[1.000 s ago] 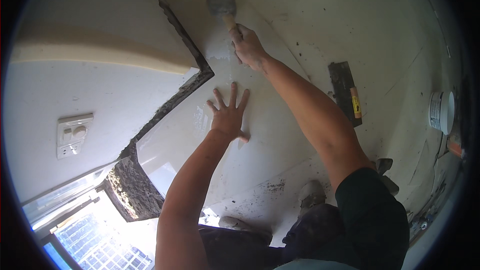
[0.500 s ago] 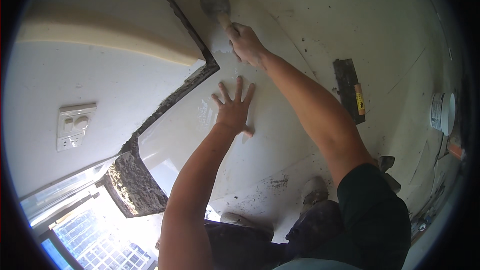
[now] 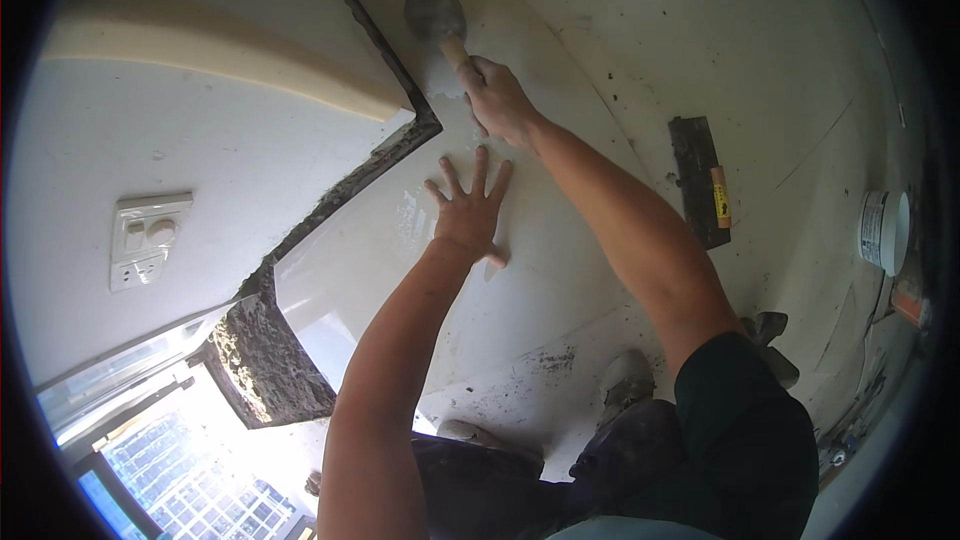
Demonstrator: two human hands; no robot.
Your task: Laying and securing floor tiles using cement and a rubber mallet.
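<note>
My right hand (image 3: 498, 100) grips the wooden handle of a grey round-headed mallet (image 3: 434, 18), whose head is over the far part of a large pale glossy tile (image 3: 550, 250), close to the dark gap along the wall. My left hand (image 3: 468, 205) lies spread, palm down, on the same tile nearer to me, its fingers apart and pointing away. The tile has a cut-out edge beside the broken, rough mortar strip (image 3: 270, 360) at the wall corner.
A flat notched trowel (image 3: 700, 180) lies right of my arm; a white bucket (image 3: 882, 230) stands at the far right. On the left are the wall with a switch and socket plate (image 3: 150, 238), a yellowish band (image 3: 210, 75) and a bright window (image 3: 190, 460). My boots show below.
The mallet head moved slightly left, then came back a little lower. My left hand stays spread on the tile; it sits a little higher and farther right in the picture, as the wall also shifts.
</note>
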